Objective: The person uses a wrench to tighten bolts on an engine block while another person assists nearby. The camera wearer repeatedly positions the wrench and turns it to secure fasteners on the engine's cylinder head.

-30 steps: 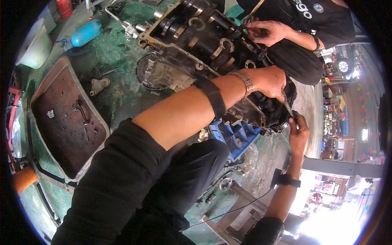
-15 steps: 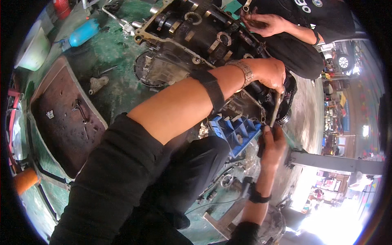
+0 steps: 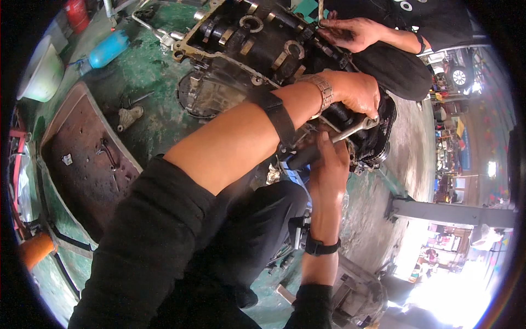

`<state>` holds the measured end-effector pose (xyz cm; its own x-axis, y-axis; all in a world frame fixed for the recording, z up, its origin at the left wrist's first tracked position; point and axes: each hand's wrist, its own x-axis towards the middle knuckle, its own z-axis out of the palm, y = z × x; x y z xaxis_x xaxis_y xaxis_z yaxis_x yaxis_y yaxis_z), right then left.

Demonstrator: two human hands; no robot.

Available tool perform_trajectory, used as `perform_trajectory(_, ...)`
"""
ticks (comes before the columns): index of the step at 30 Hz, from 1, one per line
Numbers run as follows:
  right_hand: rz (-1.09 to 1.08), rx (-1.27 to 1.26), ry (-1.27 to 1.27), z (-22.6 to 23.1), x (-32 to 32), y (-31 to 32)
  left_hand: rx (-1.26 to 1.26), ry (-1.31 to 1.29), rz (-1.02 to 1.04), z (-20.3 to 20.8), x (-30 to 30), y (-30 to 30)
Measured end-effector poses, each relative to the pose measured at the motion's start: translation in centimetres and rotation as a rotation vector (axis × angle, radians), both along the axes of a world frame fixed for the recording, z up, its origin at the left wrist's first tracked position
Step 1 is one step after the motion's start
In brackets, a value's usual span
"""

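A ratchet wrench point(image 3: 353, 129) with a bright metal shaft and a dark handle lies across the near right end of an open engine point(image 3: 263, 44). My right hand point(image 3: 330, 162) is closed around its handle, thumb along the top. At the other end, my left hand point(image 3: 359, 92) curls down over the engine with its fingertips at the ratchet's head. What sits under the head is hidden by my fingers. Shafts and bearing caps show in the oily engine beyond my left forearm.
Across the engine, a co-worker's hand point(image 3: 353, 34) holds a metal tool. A brown tray point(image 3: 71, 118) with small parts stands left, near a blue bottle point(image 3: 108, 50) and a pale basin point(image 3: 43, 71). A blue divided tray is partly behind my right hand. A grey beam point(image 3: 449, 214) lies right.
My right hand has swung the ratchet's handle leftward and toward the engine. My left hand has stayed at the head. The co-worker's hand has shifted slightly left with its tool.
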<state>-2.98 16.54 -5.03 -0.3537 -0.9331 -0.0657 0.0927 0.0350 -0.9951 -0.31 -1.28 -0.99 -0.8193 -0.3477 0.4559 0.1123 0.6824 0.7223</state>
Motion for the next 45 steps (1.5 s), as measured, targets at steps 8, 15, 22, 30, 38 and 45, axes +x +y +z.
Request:
perform_trajectory(8, -0.217, 0.009, 0.101, 2.2, -0.6, 3.1, 0.038, 0.034, -0.046, 0.1, 0.1, 0.6)
perform_trajectory(15, -0.084, 0.097, 0.466, 5.4, -6.9, 3.8, 0.054, -0.037, 0.044, 0.8, 0.7, 1.1)
perform_trajectory(22, 0.057, 0.201, 0.626, 8.2, -11.7, 3.9, -0.01, -0.021, 0.055, 0.2, 0.1, 0.9)
perform_trajectory(30, 0.111, 0.124, 1.188, 10.2, -14.5, 2.7, -0.01, -0.016, 0.1, -0.1, -0.1, 1.0)
perform_trajectory(38, 0.014, -0.055, 1.547, 9.8, -16.3, 0.6, -0.004, -0.046, 0.184, 0.2, -0.5, 1.4)
perform_trajectory(45, 0.002, -0.043, 1.513, 9.2, -17.0, 0.4, -0.074, -0.037, 0.205, 0.3, -0.4, 1.5)
